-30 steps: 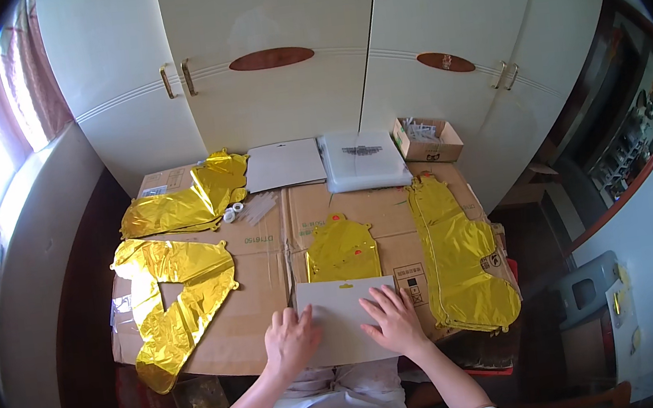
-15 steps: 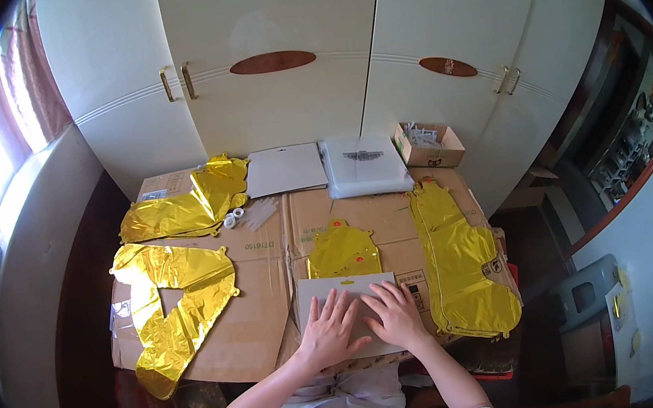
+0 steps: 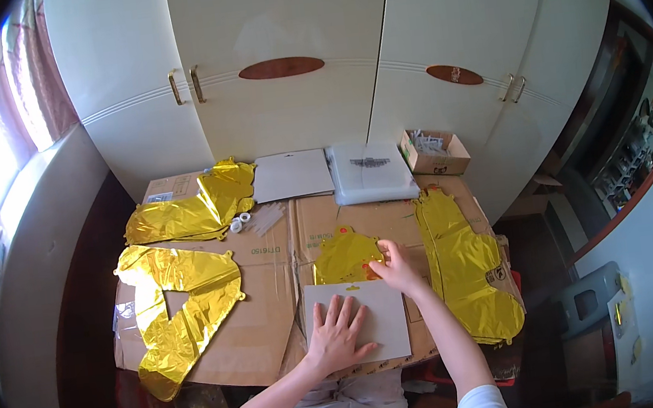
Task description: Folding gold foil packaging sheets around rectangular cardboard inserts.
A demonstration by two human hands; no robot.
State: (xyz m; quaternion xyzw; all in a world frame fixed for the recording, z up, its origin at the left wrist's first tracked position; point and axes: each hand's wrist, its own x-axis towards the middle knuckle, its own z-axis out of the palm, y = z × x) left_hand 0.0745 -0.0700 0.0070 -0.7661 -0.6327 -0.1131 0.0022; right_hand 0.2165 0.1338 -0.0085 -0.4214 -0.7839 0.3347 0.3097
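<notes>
My left hand (image 3: pixel 341 331) lies flat with spread fingers on a grey card (image 3: pixel 384 322). The card has a hang slot near its top edge and covers the lower part of a gold foil balloon (image 3: pixel 340 255). Beyond the card, the balloon's rounded upper part with small tabs and red marks shows. At that part's right edge, my right hand (image 3: pixel 396 267) has its fingers bent and pinched on the foil.
More flat gold foil balloons lie at the left front (image 3: pixel 191 288), back left (image 3: pixel 175 219) and right (image 3: pixel 463 269). Along the back are grey cards (image 3: pixel 292 176), a stack of clear bags (image 3: pixel 371 173) and a small box (image 3: pixel 438 160). White rolls (image 3: pixel 238 223) sit beside clear strips (image 3: pixel 268 217).
My right hand has lifted off the card and moved forward to the balloon's right edge, its fingers closing there. My left hand stays flat on the card. The view has shifted slightly.
</notes>
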